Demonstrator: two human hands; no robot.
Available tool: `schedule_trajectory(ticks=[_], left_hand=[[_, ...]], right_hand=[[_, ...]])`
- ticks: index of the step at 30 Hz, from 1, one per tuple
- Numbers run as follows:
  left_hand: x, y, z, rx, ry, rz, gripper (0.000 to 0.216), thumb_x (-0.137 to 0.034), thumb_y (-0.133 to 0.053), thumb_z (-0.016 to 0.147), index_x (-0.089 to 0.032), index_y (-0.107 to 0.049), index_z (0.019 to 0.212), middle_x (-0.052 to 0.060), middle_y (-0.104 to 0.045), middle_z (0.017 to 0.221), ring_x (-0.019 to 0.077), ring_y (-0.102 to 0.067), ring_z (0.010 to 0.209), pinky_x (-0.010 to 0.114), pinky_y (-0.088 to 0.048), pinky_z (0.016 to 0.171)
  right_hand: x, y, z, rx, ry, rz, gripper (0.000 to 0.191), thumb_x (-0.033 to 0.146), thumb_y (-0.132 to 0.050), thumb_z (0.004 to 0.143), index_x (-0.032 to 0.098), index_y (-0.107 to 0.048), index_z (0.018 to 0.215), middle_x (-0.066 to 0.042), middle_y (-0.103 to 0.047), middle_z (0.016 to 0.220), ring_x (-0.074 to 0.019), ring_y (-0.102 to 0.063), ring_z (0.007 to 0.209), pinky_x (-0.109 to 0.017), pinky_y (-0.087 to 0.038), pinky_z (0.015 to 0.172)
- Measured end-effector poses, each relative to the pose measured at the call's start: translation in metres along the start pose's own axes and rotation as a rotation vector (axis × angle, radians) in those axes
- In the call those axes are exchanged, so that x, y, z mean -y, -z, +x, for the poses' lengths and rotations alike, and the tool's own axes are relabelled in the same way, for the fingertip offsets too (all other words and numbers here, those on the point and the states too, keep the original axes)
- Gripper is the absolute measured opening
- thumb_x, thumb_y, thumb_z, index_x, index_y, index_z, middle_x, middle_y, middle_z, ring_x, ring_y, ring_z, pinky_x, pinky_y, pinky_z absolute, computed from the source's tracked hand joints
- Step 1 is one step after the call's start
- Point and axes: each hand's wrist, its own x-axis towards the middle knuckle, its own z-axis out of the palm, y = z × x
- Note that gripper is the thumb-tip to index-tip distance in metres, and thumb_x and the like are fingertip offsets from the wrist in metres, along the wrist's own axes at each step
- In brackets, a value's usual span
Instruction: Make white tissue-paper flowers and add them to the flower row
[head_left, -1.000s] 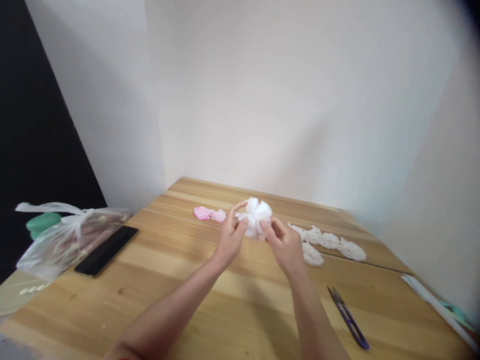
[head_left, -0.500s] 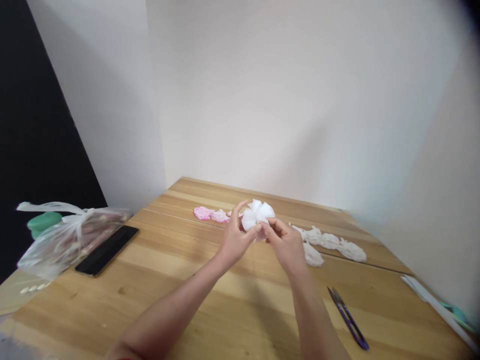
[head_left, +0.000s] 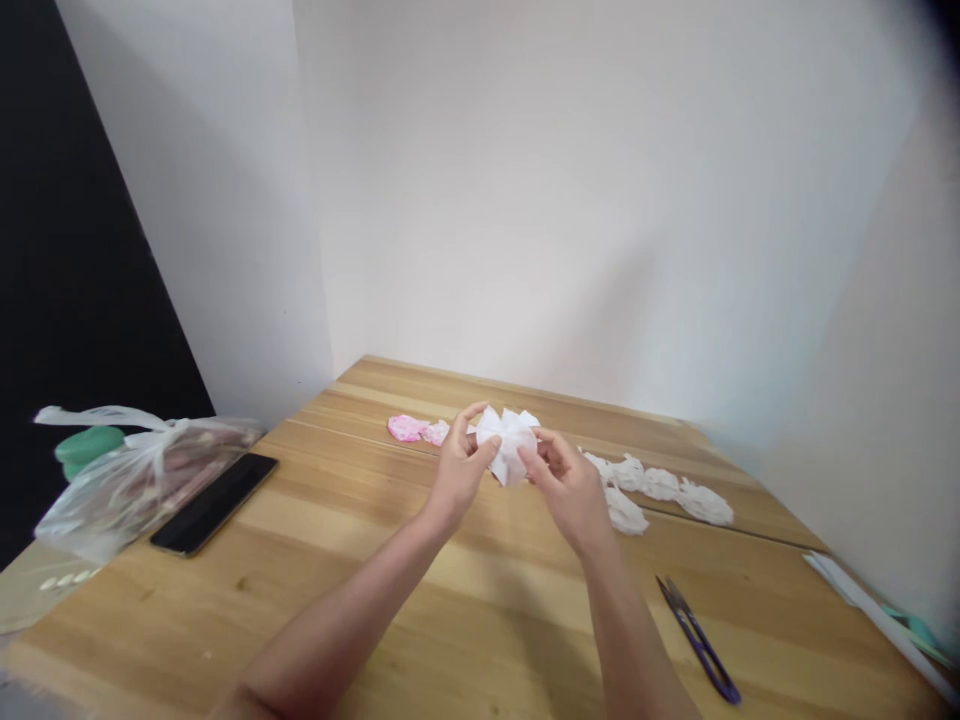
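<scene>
A white paper flower [head_left: 508,446] with folded, fanned petals is held up over the middle of the table. My left hand [head_left: 463,462] pinches its left side, thumb on the near face and fingers behind. On the right side, my right hand [head_left: 564,482] grips the flower's edge between thumb and fingers. Beyond my left hand lies a row of crumpled pink-and-white paper flowers [head_left: 407,428], partly hidden by that hand. Several crumpled white paper flowers [head_left: 661,483] lie to the right of my right hand.
Thread snips [head_left: 699,640] with purple handles lie at the front right. A black phone [head_left: 215,503] rests at the left, beside a tied clear plastic bag [head_left: 142,480] and a green object [head_left: 88,448]. White strips [head_left: 874,610] run along the right edge. Walls stand behind the wooden table [head_left: 337,600].
The white flower has turned so a flatter, spread face shows. My hands have moved slightly apart, from its gathered centre to its two sides.
</scene>
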Motion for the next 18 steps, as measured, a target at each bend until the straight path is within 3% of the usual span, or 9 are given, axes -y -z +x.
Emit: schedule_trajectory(ticks=[4, 9, 12, 15, 18], left_hand=[[-0.002, 0.002, 0.001, -0.007, -0.011, 0.002, 0.054, -0.027, -0.064, 0.076, -0.018, -0.043, 0.125, -0.002, -0.059, 0.071, 0.0090, -0.053, 0.056, 0.019, -0.043, 0.053], [-0.005, 0.007, 0.004, 0.001, -0.044, 0.016, 0.054, -0.034, -0.065, 0.077, -0.018, -0.044, 0.124, -0.004, -0.058, 0.066, 0.0085, -0.052, 0.055, 0.018, -0.041, 0.052], [-0.002, 0.006, 0.003, 0.073, -0.049, 0.038, 0.063, -0.037, -0.064, 0.078, -0.016, -0.036, 0.131, -0.004, -0.057, 0.065, 0.0094, -0.053, 0.057, 0.019, -0.042, 0.056], [0.005, 0.003, 0.003, 0.129, -0.100, 0.128, 0.071, -0.031, -0.068, 0.075, -0.016, -0.031, 0.135, -0.003, -0.059, 0.070, 0.0099, -0.055, 0.062, 0.020, -0.042, 0.060], [0.008, 0.003, 0.003, 0.119, -0.123, 0.208, 0.065, -0.023, -0.065, 0.075, -0.017, -0.036, 0.133, -0.002, -0.061, 0.073, 0.0102, -0.056, 0.064, 0.020, -0.042, 0.062]], right_hand=[[-0.003, 0.001, -0.001, 0.055, 0.060, -0.108, 0.038, 0.036, -0.059, 0.082, 0.023, -0.059, 0.118, -0.003, -0.067, 0.086, -0.0155, -0.060, 0.069, -0.028, -0.049, 0.066], [-0.010, 0.002, 0.002, 0.109, -0.013, 0.150, 0.046, 0.035, -0.058, 0.083, 0.020, -0.052, 0.126, -0.002, -0.064, 0.081, -0.0153, -0.060, 0.070, -0.027, -0.049, 0.065], [-0.011, 0.001, 0.002, 0.100, -0.043, 0.219, 0.047, 0.035, -0.059, 0.082, 0.019, -0.051, 0.126, 0.000, -0.059, 0.076, -0.0140, -0.057, 0.067, -0.026, -0.048, 0.061], [-0.009, 0.001, 0.002, 0.083, -0.050, 0.230, 0.048, 0.035, -0.059, 0.082, 0.018, -0.051, 0.126, 0.001, -0.057, 0.074, -0.0131, -0.056, 0.065, -0.025, -0.048, 0.060], [-0.009, 0.002, 0.002, 0.075, -0.065, 0.259, 0.049, 0.035, -0.060, 0.082, 0.018, -0.051, 0.127, 0.001, -0.058, 0.075, -0.0132, -0.057, 0.066, -0.025, -0.049, 0.060]])
